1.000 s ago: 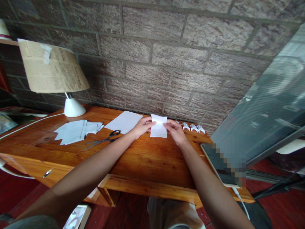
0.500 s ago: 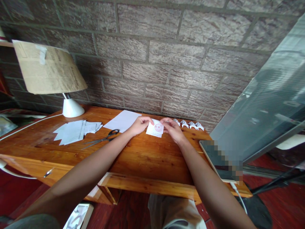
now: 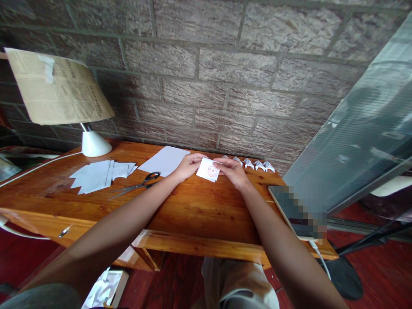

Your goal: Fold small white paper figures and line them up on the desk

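Note:
A small square of white paper (image 3: 207,170) with a round red stamp is held up just over the desk. My left hand (image 3: 190,166) grips its left edge, fingers partly behind it. On the other side my right hand (image 3: 232,171) pinches the upper right edge between thumb and fingers. Behind and right of my right hand, several folded white paper shapes (image 3: 247,163) stand in a row near the wall. Left of my left hand lie a blank white sheet (image 3: 165,160) and a pair of black-handled scissors (image 3: 138,186).
Cut paper pieces (image 3: 96,177) lie at the desk's left, before a lamp (image 3: 95,143) with a paper-covered shade. A tablet (image 3: 291,210) with a white cable rests at the right edge. A brick wall (image 3: 212,98) stands behind the wooden desk (image 3: 199,219).
The paper square has turned slightly in my hands, and its stamp sits at a different angle. My right hand's fingers have moved lower over its edge. The camera view has shifted slightly.

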Demonstrator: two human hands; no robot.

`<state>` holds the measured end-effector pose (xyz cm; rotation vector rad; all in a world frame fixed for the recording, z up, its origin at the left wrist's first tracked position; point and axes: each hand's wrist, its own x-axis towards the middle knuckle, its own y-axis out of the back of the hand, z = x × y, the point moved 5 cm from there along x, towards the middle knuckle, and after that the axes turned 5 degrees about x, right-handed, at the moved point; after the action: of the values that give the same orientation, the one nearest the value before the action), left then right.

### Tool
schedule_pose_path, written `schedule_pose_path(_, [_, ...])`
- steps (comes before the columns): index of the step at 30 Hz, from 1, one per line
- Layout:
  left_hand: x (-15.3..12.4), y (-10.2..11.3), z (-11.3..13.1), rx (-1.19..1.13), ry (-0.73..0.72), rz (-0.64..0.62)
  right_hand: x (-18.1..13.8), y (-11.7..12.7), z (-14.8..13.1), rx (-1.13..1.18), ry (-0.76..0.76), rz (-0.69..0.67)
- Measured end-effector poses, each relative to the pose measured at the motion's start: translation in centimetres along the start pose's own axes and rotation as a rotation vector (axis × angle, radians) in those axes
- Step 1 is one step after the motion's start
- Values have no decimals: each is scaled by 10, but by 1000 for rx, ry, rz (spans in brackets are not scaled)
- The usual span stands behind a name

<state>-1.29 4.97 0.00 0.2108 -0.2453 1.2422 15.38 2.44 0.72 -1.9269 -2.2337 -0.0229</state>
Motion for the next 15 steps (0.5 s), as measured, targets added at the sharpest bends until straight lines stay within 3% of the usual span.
schedule_pose_path(5, [1, -1, -6, -53, 24, -16, 1, 1, 0, 0, 44, 36])
schedule_pose_path(12, [3, -5, -16, -263, 214, 11, 2, 3, 0, -13, 79, 85])
schedule_pose_path(15, [3, -7, -14, -228, 202, -27, 1, 2, -1, 2, 82, 80])
